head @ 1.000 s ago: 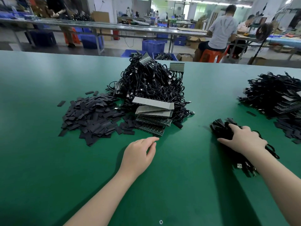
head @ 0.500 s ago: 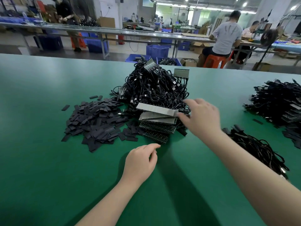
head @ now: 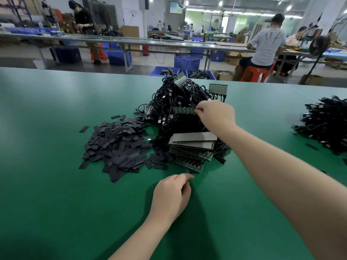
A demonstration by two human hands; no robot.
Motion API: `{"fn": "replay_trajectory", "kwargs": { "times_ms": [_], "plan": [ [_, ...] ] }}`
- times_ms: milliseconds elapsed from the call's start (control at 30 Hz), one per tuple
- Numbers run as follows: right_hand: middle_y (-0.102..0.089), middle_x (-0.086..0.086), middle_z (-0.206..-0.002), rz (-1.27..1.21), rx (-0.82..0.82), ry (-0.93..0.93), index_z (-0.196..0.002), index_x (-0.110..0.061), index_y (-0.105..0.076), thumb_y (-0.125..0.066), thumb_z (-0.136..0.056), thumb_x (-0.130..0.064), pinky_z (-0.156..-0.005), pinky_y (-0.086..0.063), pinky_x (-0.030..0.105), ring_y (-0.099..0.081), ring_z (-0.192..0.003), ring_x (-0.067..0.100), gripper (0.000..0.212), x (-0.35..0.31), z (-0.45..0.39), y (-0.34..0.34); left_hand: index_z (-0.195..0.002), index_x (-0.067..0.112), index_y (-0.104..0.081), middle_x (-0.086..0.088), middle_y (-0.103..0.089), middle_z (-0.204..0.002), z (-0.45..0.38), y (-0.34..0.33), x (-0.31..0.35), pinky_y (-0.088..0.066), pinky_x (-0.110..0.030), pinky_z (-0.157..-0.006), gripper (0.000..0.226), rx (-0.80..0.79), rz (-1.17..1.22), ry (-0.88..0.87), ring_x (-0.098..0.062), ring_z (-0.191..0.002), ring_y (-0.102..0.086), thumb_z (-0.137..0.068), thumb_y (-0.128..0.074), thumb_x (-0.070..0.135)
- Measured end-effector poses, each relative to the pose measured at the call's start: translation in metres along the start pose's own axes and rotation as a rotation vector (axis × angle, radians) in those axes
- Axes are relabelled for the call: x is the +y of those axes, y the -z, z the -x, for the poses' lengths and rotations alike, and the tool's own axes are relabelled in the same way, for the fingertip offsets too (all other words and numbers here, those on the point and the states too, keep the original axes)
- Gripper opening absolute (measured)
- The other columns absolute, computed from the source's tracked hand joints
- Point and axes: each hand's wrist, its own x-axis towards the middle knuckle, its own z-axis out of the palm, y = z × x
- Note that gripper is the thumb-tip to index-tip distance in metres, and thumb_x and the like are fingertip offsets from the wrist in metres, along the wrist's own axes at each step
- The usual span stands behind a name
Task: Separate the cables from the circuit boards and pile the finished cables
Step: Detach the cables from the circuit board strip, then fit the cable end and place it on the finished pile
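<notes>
My right hand pinched the end of a green board at the centre of the frame, atop the tangled cable heap; its cables seemed attached, though blurred. My left hand rested loose and empty on the table at lower centre, below the stacked boards. Another cable pile lay at the right edge.

A plain green bench is seen throughout. At its centre, a heap of glossy black cables is shown; at 9 o'clock of it, matte dark-grey flat strips. Pale grey-topped, green-edged circuit boards are stacked at 6 o'clock.
</notes>
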Motion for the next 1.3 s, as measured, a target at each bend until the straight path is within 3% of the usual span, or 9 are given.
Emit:
{"fn": "replay_trajectory", "kwargs": {
  "times_ms": [267, 467, 567, 700, 800, 900, 1000, 1100, 1300],
  "plan": [
    [-0.071, 0.002, -0.098, -0.279, 0.274, -0.13, -0.103, -0.018, -0.07, -0.048, -0.105, -0.035, -0.07, -0.05, 0.033, -0.062, -0.081, 0.022, 0.028, 0.01, -0.059, 0.084, -0.107, 0.022, -0.072, 0.012, -0.073, -0.087, 0.0, 0.003, -0.002, -0.053, -0.025, -0.069, 0.025, -0.017, 0.03, -0.038, -0.006, -0.078, -0.065, -0.088, -0.059, 0.012],
    [-0.071, 0.0, -0.114, -0.236, 0.36, -0.002, -0.117, -0.018, -0.072, -0.051, -0.102, -0.037, -0.076, -0.042, 0.029, -0.057, -0.088, 0.017, 0.032, 0.012, -0.053, 0.146, -0.107, 0.021, -0.072, 0.011, -0.069, -0.077, 0.001, 0.003, -0.003, -0.039, -0.015, -0.063, 0.023, -0.014, 0.039, -0.039, -0.006, -0.066, -0.058, -0.089, -0.061, 0.011],
    [-0.071, 0.003, -0.113, -0.168, 0.302, 0.068, -0.119, -0.016, -0.072, -0.054, -0.101, -0.038, -0.075, -0.044, 0.032, -0.058, -0.09, 0.02, 0.033, 0.009, -0.029, 0.161, -0.121, 0.026, -0.064, 0.016, -0.067, -0.089, 0.003, 0.005, -0.002, -0.038, -0.01, -0.064, 0.028, 0.018, 0.113, 0.026, 0.004, -0.067, -0.053, -0.096, -0.053, 0.02],
    [-0.073, 0.008, -0.101, -0.262, 0.195, 0.131, -0.115, -0.015, -0.073, -0.058, -0.099, -0.039, -0.068, -0.056, 0.029, -0.061, -0.074, 0.02, 0.033, 0.011, 0.013, 0.176, -0.137, 0.024, -0.047, 0.014, -0.055, -0.122, 0.004, 0.018, -0.005, -0.042, -0.015, -0.093, 0.04, 0.195, 0.344, 0.159, 0.002, -0.112, -0.052, -0.098, -0.043, 0.033],
    [-0.072, 0.005, -0.084, -0.475, 0.004, 0.108, -0.09, -0.031, -0.075, -0.065, -0.089, -0.049, -0.069, -0.06, 0.031, -0.065, -0.07, 0.026, 0.02, 0.013, 0.044, 0.183, -0.135, 0.025, -0.046, 0.013, -0.056, -0.122, -0.005, 0.044, -0.015, -0.043, -0.014, -0.092, 0.042, 0.389, 0.581, 0.327, -0.001, -0.113, -0.054, -0.096, -0.041, 0.039],
    [-0.074, -0.006, -0.077, -0.595, -0.316, 0.087, -0.073, -0.042, -0.075, -0.063, -0.062, -0.071, -0.064, -0.06, 0.026, -0.069, -0.069, 0.014, 0.033, 0.015, 0.058, 0.174, -0.117, 0.034, -0.056, 0.013, -0.064, -0.108, -0.021, 0.079, -0.037, -0.047, -0.027, -0.085, 0.03, 0.476, 0.784, 0.505, -0.009, -0.105, -0.062, -0.094, -0.04, 0.042],
    [-0.072, -0.02, -0.077, -0.57, -0.584, 0.098, -0.081, -0.035, -0.075, -0.06, -0.061, -0.074, -0.071, -0.05, 0.019, -0.064, -0.066, -0.007, 0.047, 0.011, 0.061, 0.131, -0.105, 0.033, -0.063, 0.004, -0.071, -0.097, -0.039, 0.102, -0.048, -0.051, -0.028, -0.072, 0.021, 0.324, 0.879, 0.613, -0.013, -0.086, -0.07, -0.1, -0.042, 0.032],
    [-0.066, -0.028, -0.066, -0.519, -0.764, 0.097, -0.082, -0.034, -0.07, -0.06, -0.084, -0.063, -0.069, -0.042, 0.017, -0.058, -0.061, -0.013, 0.031, 0.004, 0.071, 0.061, -0.104, 0.029, -0.065, 0.002, -0.073, -0.096, -0.047, 0.1, -0.046, -0.056, -0.032, -0.074, 0.022, 0.175, 0.828, 0.668, -0.013, -0.08, -0.071, -0.1, -0.044, 0.032],
    [-0.067, -0.006, -0.086, -0.639, -0.599, -0.034, -0.107, -0.021, -0.073, -0.063, -0.096, -0.043, -0.062, -0.041, 0.017, -0.057, -0.075, 0.011, 0.027, 0.0, 0.08, -0.017, -0.108, 0.036, -0.061, 0.016, -0.063, -0.103, -0.044, 0.074, -0.029, -0.045, -0.021, -0.075, 0.016, 0.023, 0.353, 0.374, 0.007, -0.089, -0.058, -0.096, -0.05, 0.032]
  ]
}}
